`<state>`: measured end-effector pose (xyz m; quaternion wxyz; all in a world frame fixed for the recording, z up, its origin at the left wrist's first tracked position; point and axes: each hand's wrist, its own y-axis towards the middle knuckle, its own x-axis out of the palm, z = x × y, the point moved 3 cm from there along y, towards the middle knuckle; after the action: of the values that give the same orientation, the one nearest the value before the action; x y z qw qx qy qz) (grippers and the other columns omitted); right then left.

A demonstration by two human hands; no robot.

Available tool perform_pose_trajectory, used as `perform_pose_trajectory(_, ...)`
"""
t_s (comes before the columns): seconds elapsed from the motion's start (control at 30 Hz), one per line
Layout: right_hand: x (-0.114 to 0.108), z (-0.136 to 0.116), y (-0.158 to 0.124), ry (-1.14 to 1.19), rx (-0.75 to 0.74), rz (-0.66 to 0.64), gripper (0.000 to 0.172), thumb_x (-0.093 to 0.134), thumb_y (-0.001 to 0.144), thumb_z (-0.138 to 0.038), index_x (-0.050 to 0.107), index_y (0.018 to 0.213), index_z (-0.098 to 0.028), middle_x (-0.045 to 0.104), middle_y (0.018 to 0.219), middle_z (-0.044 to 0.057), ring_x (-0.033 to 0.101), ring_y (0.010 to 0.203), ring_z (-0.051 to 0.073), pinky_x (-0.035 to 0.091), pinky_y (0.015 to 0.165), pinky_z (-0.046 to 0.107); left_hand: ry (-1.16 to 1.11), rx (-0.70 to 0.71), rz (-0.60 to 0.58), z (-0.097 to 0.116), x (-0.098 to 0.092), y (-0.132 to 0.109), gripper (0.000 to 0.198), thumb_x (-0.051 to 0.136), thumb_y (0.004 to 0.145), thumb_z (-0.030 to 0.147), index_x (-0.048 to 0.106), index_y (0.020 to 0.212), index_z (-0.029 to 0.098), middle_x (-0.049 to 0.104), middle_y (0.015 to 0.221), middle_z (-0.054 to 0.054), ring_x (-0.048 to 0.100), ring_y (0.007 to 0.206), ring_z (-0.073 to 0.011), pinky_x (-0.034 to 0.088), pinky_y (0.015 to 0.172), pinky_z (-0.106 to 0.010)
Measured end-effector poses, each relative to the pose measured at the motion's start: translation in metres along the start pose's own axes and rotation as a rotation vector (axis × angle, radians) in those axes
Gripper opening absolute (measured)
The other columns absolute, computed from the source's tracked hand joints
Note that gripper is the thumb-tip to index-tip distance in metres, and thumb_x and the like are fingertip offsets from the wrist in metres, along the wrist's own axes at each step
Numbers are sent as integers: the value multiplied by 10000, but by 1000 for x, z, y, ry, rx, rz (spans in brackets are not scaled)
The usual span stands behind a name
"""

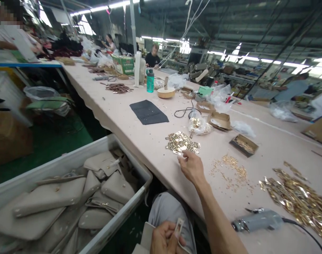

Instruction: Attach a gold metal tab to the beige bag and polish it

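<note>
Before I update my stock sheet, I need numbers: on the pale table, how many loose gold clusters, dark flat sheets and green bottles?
Loose gold clusters: 3
Dark flat sheet: 1
Green bottle: 1
Total: 5

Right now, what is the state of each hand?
Left hand: closed, holding a beige tab.
Right hand: curled by the gold pieces; grip cannot be told.
</note>
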<state>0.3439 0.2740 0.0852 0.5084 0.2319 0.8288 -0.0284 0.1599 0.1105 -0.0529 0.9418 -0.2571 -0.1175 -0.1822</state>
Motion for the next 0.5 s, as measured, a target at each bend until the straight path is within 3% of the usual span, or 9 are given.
perform_pose_trajectory(0.13,24,-6,20,-45,126,35,356,685,849,-404,704,1101,-154,690,1081,172,638,1007,313,480,833,390,-35,-15,-8,7,-1,-4,741,696,666,860,622,860,148,710,662,-62,647,396,-146,347,339,-150)
perform_pose_trajectory(0.27,36,-7,28,41,147,20,258,696,807,-306,720,1040,-198,728,938,83,654,886,244,475,791,341,-54,-14,-21,12,-1,-8,760,693,649,869,594,876,150,721,705,-69,650,388,-145,343,327,-143)
perform_pose_trajectory(0.4,26,-7,23,183,103,25,176,673,787,-267,738,933,-195,722,798,38,639,760,208,468,754,319,-83,-10,-37,11,0,-7,748,701,660,855,567,883,154,726,719,-66,638,367,-139,350,323,-147)
perform_pose_trajectory(0.5,5,-6,-4,298,63,37,171,645,823,-329,730,846,-182,712,780,36,628,732,197,470,733,312,-80,3,-29,10,-1,-8,723,685,708,836,566,902,149,741,761,-83,652,384,-145,359,324,-152)
